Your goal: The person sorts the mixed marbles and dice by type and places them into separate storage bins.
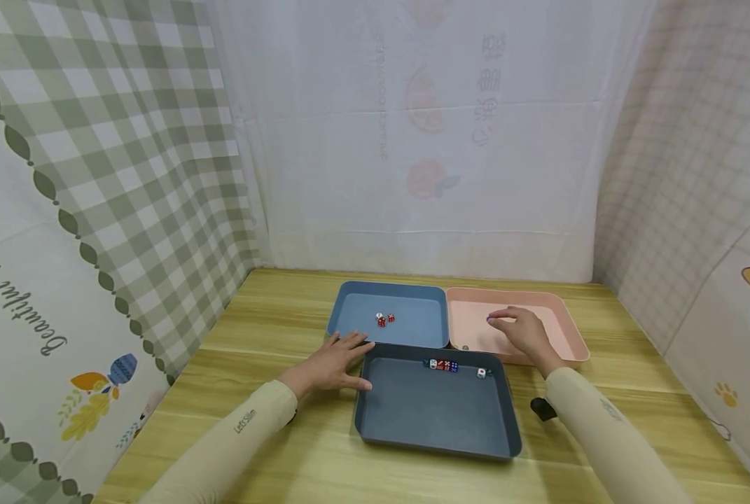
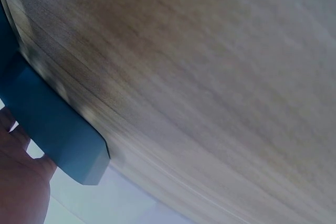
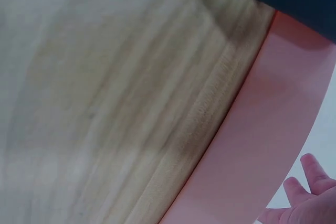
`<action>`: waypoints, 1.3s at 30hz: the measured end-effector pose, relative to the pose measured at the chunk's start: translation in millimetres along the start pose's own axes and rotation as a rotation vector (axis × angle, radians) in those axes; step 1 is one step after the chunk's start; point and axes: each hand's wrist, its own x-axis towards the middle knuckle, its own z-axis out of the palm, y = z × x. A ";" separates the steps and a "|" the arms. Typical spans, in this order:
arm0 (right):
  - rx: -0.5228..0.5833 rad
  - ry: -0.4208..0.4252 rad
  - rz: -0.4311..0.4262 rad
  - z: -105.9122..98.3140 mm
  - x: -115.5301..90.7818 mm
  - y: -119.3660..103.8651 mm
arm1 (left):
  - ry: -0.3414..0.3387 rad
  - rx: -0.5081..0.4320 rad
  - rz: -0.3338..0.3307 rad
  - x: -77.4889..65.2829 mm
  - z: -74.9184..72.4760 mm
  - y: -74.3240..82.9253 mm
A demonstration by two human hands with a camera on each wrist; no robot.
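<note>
My right hand (image 1: 526, 336) is over the pink tray (image 1: 566, 322), pinching a small blue piece (image 1: 489, 320) that looks like a die, mostly hidden by the fingertips. My left hand (image 1: 333, 364) lies with spread fingers at the dark grey-blue tray (image 1: 438, 448), its thumb over the left rim. Along that tray's far wall stand a white die (image 1: 433, 364), red dice (image 1: 443, 365) and a blue die (image 1: 454, 367) in a row. Another white die (image 1: 481, 373) sits to their right beside something dark. In the blue tray (image 1: 412, 297), a white die (image 1: 379, 316) and two red dice (image 1: 382, 322) are grouped.
The blue and pink trays stand side by side behind the dark one, on a wooden table (image 1: 274, 308). Tiny dull pieces (image 1: 465, 348) lie near the pink tray's front left corner. Cloth curtains (image 1: 431, 245) rise behind and at both sides.
</note>
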 end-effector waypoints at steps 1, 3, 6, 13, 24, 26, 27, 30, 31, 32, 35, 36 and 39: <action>0.007 0.001 0.009 0.3 1.4 0.2 | 0.001 0.002 0.000 -0.2 0.0 0.1; 0.006 0.004 0.019 0.8 3.7 0.7 | 0.007 -0.001 0.003 -0.4 0.5 -0.1; 0.002 0.012 0.028 1.5 5.7 0.5 | 0.012 -0.006 0.004 -1.0 0.8 -0.2; 0.003 0.028 0.044 1.9 7.6 2.3 | 0.012 -0.018 0.011 -1.0 0.8 -0.5; -0.011 -0.007 0.058 0.3 8.5 5.7 | 0.000 -0.010 -0.007 -1.0 0.9 0.1; -0.016 -0.010 0.067 -1.0 7.7 5.9 | 0.003 -0.017 -0.005 -1.1 1.0 0.3; -0.023 -0.009 0.068 -1.9 7.4 6.2 | 0.004 -0.019 -0.004 -1.0 1.2 0.1; -0.039 -0.005 0.065 -4.2 6.8 7.5 | 0.009 -0.020 0.003 -0.6 2.6 -1.6; -0.044 -0.005 0.064 -5.1 6.5 7.6 | 0.011 -0.018 0.006 -0.4 3.0 -2.3; -0.050 -0.005 0.061 -5.9 6.1 8.0 | 0.012 -0.014 0.010 -0.2 3.6 -3.2; -0.062 -0.008 0.045 -8.1 4.0 8.4 | 0.015 -0.007 0.017 0.6 5.0 -5.0; -0.065 -0.008 0.040 -8.6 3.1 8.3 | 0.014 -0.006 0.018 0.7 5.1 -5.0; -0.074 -0.013 0.015 -9.8 0.8 9.6 | 0.011 -0.005 0.009 0.8 4.7 -4.2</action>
